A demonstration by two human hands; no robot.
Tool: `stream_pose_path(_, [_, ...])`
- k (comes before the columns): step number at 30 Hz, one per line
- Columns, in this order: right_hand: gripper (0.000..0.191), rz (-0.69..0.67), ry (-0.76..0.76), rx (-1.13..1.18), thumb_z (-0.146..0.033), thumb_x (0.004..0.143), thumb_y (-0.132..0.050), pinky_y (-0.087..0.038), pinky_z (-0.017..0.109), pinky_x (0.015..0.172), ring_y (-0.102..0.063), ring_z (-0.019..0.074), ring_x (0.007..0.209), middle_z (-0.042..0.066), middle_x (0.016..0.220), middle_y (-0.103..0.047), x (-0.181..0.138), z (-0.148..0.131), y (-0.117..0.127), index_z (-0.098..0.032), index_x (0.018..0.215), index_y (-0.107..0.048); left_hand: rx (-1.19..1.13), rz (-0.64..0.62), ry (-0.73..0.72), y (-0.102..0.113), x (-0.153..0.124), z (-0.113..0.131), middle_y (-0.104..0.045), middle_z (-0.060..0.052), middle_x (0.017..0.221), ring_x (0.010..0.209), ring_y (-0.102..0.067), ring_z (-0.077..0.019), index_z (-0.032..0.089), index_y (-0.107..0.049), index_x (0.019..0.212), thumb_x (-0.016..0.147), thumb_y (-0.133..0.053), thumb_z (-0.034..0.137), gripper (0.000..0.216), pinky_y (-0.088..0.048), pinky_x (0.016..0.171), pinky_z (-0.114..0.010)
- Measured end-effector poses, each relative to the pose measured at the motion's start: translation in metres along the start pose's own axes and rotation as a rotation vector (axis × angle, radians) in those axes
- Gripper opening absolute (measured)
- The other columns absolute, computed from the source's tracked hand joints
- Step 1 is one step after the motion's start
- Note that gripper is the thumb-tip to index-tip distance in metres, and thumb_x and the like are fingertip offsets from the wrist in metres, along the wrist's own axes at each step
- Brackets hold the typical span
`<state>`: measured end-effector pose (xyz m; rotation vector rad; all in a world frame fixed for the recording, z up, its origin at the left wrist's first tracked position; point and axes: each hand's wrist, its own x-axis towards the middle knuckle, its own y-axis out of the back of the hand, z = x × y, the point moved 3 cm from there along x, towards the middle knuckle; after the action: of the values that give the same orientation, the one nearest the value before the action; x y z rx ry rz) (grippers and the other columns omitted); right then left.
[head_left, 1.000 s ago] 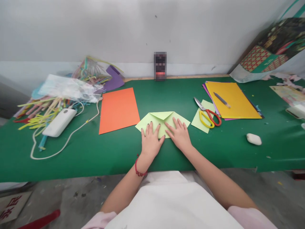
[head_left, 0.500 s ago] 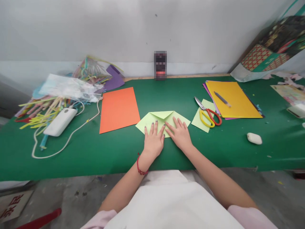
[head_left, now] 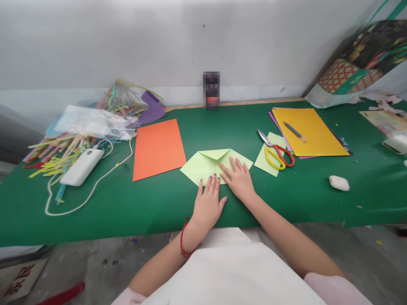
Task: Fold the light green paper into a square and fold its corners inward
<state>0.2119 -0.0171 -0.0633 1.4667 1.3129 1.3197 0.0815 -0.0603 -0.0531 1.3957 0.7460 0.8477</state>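
Note:
A light green sheet of folded paper (head_left: 203,163) lies flat on the green table in front of me, with a triangular flap at its far edge. My left hand (head_left: 208,203) rests at the paper's near edge, fingers stretched forward, fingertips on the paper and thumb apart. On the paper's right half lies my right hand (head_left: 238,180), flat with its fingers spread. Part of the near edge is hidden under my hands. Right of the paper, scissors (head_left: 275,152) with yellow and red handles lie over a smaller light green piece of paper (head_left: 267,163).
An orange sheet (head_left: 159,148) lies to the left. Beyond it are a white power bank (head_left: 83,167) with a cable and a heap of paper strips (head_left: 57,152). To the right are stacked yellow sheets (head_left: 313,131), a pen (head_left: 294,130) and a small white case (head_left: 338,183).
My left hand has slid back toward me, from the middle of the green paper to its near edge. My right hand has stayed nearly in place.

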Motion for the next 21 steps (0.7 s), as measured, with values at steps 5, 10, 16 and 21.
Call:
stream_pose_path(5, [0.039,0.027,0.009,0.016,-0.041,0.092,-0.044,-0.029,0.051,0.106,-0.038,0.0303,0.133,0.007,0.146,-0.042,0.0,0.001,-0.003,-0.034,0.129,-0.055,0.004,0.018,0.005,0.003,-0.011,0.001,-0.04,-0.016,0.145,0.134,-0.038,-0.0264,0.008,-0.04,0.139,0.096,-0.029,0.039,0.054,-0.032,0.11,-0.046])
stream_pose_path(10, [0.038,0.029,0.011,0.004,-0.04,0.092,-0.044,-0.029,0.051,0.106,-0.037,0.0303,0.133,0.008,0.145,-0.043,-0.001,0.001,-0.003,-0.034,0.128,-0.055,-0.025,0.012,-0.003,0.004,-0.009,-0.003,-0.042,-0.016,0.144,0.132,-0.041,-0.0262,0.008,-0.044,0.137,0.095,-0.031,0.04,0.054,-0.032,0.11,-0.045])
stream_pose_path(16, [0.038,0.03,-0.001,0.004,-0.04,0.092,-0.045,-0.029,0.051,0.106,-0.038,0.0303,0.133,0.009,0.144,-0.044,0.0,0.001,-0.004,-0.032,0.128,-0.056,-0.102,0.009,-0.025,0.005,-0.011,-0.007,-0.04,-0.016,0.145,0.134,-0.039,-0.026,0.009,-0.044,0.136,0.094,-0.035,0.041,0.053,-0.032,0.109,-0.048])
stream_pose_path(21, [0.037,0.081,0.02,0.015,-0.04,0.092,-0.044,-0.031,0.052,0.104,-0.04,0.0299,0.131,0.008,0.142,-0.046,-0.001,0.001,-0.006,-0.034,0.125,-0.058,-0.232,0.042,0.026,0.024,0.014,-0.037,-0.059,-0.01,0.129,0.117,-0.057,-0.021,0.016,-0.055,0.125,0.094,-0.037,0.027,0.038,-0.043,0.102,-0.037])
